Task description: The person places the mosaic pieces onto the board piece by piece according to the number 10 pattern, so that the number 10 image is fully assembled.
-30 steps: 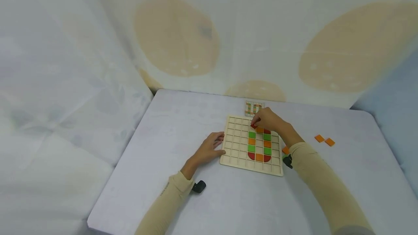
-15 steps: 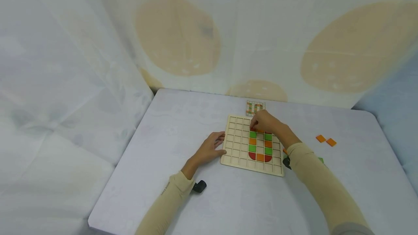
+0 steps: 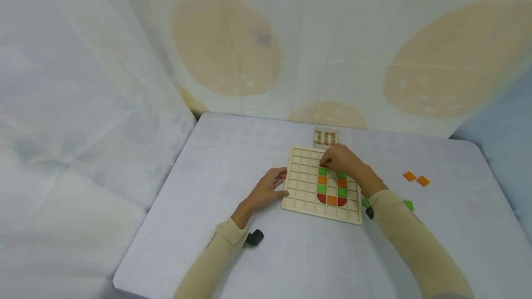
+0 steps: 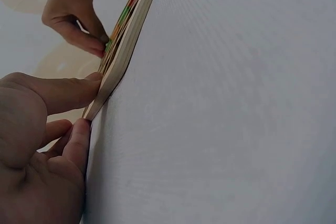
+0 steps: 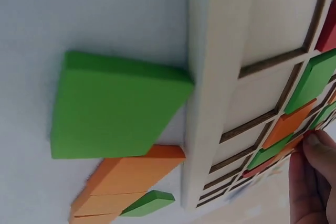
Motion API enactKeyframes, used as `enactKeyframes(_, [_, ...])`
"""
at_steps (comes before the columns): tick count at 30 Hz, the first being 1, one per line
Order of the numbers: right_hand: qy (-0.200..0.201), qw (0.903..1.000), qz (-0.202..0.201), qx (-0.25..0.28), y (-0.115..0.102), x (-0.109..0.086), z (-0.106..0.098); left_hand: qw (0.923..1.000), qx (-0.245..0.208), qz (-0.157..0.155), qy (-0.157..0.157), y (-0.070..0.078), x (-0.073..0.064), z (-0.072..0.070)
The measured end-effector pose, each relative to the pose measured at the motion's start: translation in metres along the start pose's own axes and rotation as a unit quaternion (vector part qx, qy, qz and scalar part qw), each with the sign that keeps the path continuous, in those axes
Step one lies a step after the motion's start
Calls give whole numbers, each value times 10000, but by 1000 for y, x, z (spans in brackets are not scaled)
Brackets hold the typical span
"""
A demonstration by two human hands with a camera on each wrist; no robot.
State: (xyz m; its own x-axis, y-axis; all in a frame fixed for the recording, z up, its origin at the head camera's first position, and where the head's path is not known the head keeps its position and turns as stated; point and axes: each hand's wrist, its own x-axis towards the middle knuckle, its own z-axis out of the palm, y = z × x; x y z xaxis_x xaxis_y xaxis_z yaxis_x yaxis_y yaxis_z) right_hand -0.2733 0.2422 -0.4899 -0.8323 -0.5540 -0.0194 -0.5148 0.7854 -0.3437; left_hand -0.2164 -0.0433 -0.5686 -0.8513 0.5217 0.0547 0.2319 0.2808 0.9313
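A pale wooden grid board (image 3: 300, 188) lies on the table, with green, orange and red tiles forming a ring on its right half. My left hand (image 3: 263, 189) is at the board's left edge. Its thumb rests on the rim and its fairly straight fingers touch the side, as the left wrist view shows (image 4: 47, 129). Over the ring's upper left corner, my right hand (image 3: 341, 158) pinches a red tile (image 3: 322, 164) at its cell, mostly hidden by the fingertips. In the right wrist view, thumb and fingers (image 5: 315, 166) meet low over the far tiles.
A small pattern card (image 3: 326, 137) lies behind the board. Two orange tiles (image 3: 416, 178) are on the table at right. Beside the board's right edge are a green tile (image 5: 115, 108) and stacked orange tiles (image 5: 121, 177), partly under the right forearm in the head view.
My right hand has lowered slightly toward the board with the red tile, bringing it down to the ring's upper left cell. My left hand has stayed at the board's edge.
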Motion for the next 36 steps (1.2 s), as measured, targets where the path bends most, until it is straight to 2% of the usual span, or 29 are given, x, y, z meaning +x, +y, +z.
enactKeyframes(4, [-107,9997,75,-192,-10,-5,-4,9999,110,4,20,0,1,0])
enactKeyframes(8, [-133,9992,258,269,-9,-12,-12,9999,116,-46,42,0,1,0])
enactKeyframes(11, [180,9951,657,717,1,-24,-23,9999,60,-92,56,1,0,-1])
enactKeyframes(15, [892,9853,1238,766,27,-53,-39,9999,32,-131,42,-1,0,-2])
enactKeyframes(18, [1173,9777,1628,625,48,-80,-46,9999,27,-113,41,-3,-1,-3])
enactKeyframes(23, [1211,9625,2385,460,76,-124,-52,10000,44,-55,26,-4,-3,-4])
enactKeyframes(28, [1119,9479,2935,521,94,-161,-49,9999,118,-109,43,-4,-3,-5])
enactKeyframes(32, [1033,9416,3156,563,103,-180,-41,9998,154,-119,38,-6,-3,-4])
enactKeyframes(36, [1011,9408,3188,556,111,-190,-33,9999,133,-96,36,-6,-2,-4])
